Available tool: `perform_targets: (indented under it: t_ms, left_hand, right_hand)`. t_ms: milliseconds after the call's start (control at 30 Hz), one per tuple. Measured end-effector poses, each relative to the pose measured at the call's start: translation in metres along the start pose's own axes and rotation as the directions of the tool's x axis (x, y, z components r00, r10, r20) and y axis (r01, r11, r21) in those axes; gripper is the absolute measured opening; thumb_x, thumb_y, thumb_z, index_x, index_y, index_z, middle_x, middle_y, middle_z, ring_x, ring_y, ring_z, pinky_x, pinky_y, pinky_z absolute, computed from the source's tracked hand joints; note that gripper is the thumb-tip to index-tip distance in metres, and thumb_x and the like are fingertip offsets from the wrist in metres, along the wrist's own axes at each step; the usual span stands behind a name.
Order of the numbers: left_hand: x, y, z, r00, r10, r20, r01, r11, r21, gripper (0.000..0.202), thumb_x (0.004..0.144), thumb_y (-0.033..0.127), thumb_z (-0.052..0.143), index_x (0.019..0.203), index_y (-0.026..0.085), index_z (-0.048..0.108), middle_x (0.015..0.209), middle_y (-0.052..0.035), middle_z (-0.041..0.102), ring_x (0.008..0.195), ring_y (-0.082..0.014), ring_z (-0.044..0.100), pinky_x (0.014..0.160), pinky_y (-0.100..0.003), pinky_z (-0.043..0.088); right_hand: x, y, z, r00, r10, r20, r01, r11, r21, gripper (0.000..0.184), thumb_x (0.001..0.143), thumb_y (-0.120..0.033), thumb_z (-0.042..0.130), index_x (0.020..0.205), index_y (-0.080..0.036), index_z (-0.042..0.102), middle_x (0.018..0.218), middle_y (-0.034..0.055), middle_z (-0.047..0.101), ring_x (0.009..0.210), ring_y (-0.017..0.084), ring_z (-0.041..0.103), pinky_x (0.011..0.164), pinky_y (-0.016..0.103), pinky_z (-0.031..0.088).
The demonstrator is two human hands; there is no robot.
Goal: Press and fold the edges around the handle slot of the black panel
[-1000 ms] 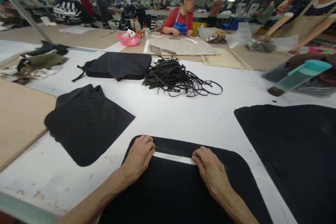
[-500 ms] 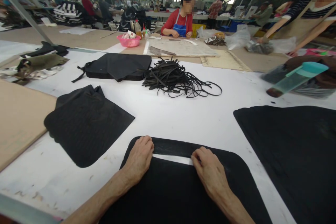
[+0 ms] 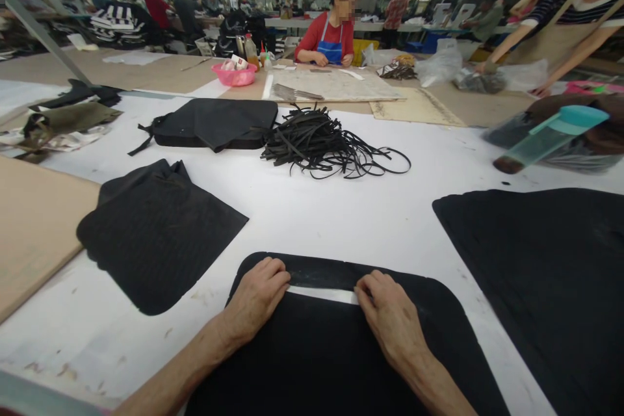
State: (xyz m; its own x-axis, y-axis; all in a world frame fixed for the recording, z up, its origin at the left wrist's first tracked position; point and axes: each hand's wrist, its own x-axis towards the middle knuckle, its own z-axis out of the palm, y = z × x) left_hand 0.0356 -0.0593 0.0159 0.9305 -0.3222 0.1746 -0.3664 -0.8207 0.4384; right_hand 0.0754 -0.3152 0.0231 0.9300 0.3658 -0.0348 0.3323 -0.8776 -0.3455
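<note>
A black fabric panel [image 3: 316, 357] with rounded far corners lies flat in front of me at the bottom of the view. Between its far black band and the main part shows a narrow white gap [image 3: 324, 295]. At the left end of that gap my left hand [image 3: 258, 299] grips the band with curled fingers. My right hand [image 3: 390, 312] pinches the same band at the right end, thumb and fingers together. The fingertips of both hands are partly hidden beneath the knuckles.
Folded black fabric [image 3: 160, 234] lies to the left, a large black piece [image 3: 546, 273] to the right. Beyond are a black padded stack [image 3: 214, 123], a heap of black strips [image 3: 312, 143] and a teal-lidded bottle [image 3: 550, 136]. Co-workers stand or sit across the white table [image 3: 312, 214].
My left hand has shifted slightly right and down along the band. My right hand keeps almost the same place. The whole view has moved a little.
</note>
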Motion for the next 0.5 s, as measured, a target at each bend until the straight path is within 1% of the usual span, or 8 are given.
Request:
perform_targets:
  t_ms: [133,333,500]
  left_hand:
    - [0.0,-0.002,0.003,1.0,0.004,-0.009,-0.004,1.0,-0.009,0.017,0.09,0.015,0.037,0.085,0.019,0.052,0.089,-0.0039,0.052,0.083,-0.0167,0.048,0.073,-0.032,0.044]
    - [0.003,0.001,0.003,0.998,-0.058,-0.002,0.058,0.997,-0.044,0.016,0.09,0.015,0.036,0.081,0.018,0.049,0.09,-0.004,0.051,0.085,-0.0173,0.047,0.076,-0.034,0.042]
    - [0.006,0.009,0.005,0.991,-0.136,0.014,0.135,0.988,0.07,0.018,0.09,0.015,0.034,0.081,0.018,0.049,0.09,-0.005,0.051,0.083,-0.0205,0.044,0.075,-0.041,0.038]
  right_hand:
    - [-0.001,0.0,-0.001,1.0,0.002,0.009,-0.002,1.0,0.017,0.016,0.088,-0.016,0.049,0.073,-0.021,0.053,0.076,0.001,0.051,0.075,0.021,0.046,0.067,0.036,0.032]
    - [0.0,-0.001,-0.001,1.0,0.001,-0.009,-0.001,0.999,-0.042,0.016,0.088,-0.016,0.049,0.074,-0.021,0.053,0.077,0.0012,0.051,0.076,0.022,0.045,0.067,0.036,0.032]
    - [0.0,-0.003,-0.002,1.0,-0.007,-0.029,0.005,0.997,-0.079,0.015,0.088,-0.016,0.05,0.074,-0.02,0.053,0.077,0.0018,0.051,0.077,0.022,0.044,0.068,0.037,0.032]
